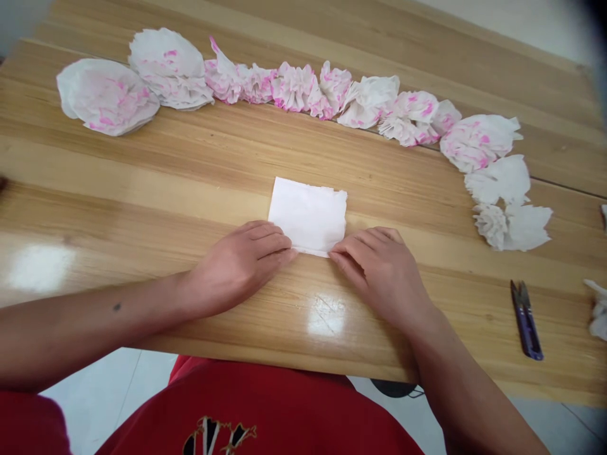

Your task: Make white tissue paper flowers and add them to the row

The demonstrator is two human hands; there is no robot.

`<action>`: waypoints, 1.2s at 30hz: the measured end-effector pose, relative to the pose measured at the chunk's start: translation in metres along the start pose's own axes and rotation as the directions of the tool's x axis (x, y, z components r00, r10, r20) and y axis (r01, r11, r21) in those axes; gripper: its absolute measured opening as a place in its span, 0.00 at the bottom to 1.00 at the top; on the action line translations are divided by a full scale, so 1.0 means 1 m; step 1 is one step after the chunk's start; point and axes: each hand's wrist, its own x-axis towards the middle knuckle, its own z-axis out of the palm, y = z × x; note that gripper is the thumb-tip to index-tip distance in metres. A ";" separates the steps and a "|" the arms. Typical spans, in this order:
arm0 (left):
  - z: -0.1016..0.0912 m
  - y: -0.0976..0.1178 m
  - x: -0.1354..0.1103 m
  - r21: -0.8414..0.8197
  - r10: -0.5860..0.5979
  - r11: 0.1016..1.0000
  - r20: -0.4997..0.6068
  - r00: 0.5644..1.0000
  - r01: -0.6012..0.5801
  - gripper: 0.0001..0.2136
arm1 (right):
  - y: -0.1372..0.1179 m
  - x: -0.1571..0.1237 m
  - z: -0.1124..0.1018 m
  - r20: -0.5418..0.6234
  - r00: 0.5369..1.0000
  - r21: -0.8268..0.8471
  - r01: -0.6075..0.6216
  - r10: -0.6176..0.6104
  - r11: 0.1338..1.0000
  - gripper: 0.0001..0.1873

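A white sheet of tissue paper (309, 213) lies on the wooden table in front of me, its far right corner ragged. Its near edge is turned up in a narrow fold. My left hand (241, 262) pinches the near left corner, fingers pressed together. At the near right corner, my right hand (379, 268) grips the same fold between thumb and fingertips. The paper stays flat on the table between both hands.
Crumpled white paper flowers with pink marks (291, 87) form an arc across the back and right of the wooden table (199, 170). Purple-handled thread snips (527, 322) lie at the right. More crumpled white paper (600, 313) shows at the right edge.
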 end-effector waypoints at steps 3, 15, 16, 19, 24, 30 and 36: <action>-0.001 -0.001 0.002 -0.053 -0.057 0.997 0.045 0.997 0.060 0.12 | 0.001 0.000 0.002 -0.006 1.000 0.003 -0.009 0.009 1.000 0.09; 0.002 -0.005 0.001 0.080 -0.021 0.997 0.050 0.999 0.017 0.13 | 0.000 0.000 0.004 0.012 1.000 -0.009 -0.024 0.024 1.000 0.09; 0.002 -0.005 0.001 0.098 -0.021 0.995 0.052 0.998 0.016 0.13 | 0.001 0.000 0.004 0.013 1.000 -0.010 -0.026 0.027 1.000 0.09; 0.004 -0.005 0.001 0.140 -0.009 0.990 0.054 0.999 0.002 0.13 | 0.000 0.000 0.003 0.004 1.000 -0.021 -0.017 0.017 1.000 0.09; 0.006 -0.007 0.001 0.146 0.012 0.989 0.042 0.999 -0.018 0.13 | -0.008 -0.002 -0.002 -0.151 0.981 -0.048 0.115 -0.120 0.992 0.07; 0.008 -0.010 0.001 0.165 0.044 0.985 0.022 0.999 -0.047 0.13 | -0.014 -0.007 0.006 0.021 0.981 -0.024 0.192 -0.192 0.981 0.16; 0.007 -0.011 0.000 0.196 0.053 0.979 -0.001 0.999 -0.051 0.11 | -0.014 -0.008 0.017 0.130 0.991 0.099 -0.003 -0.009 0.995 0.16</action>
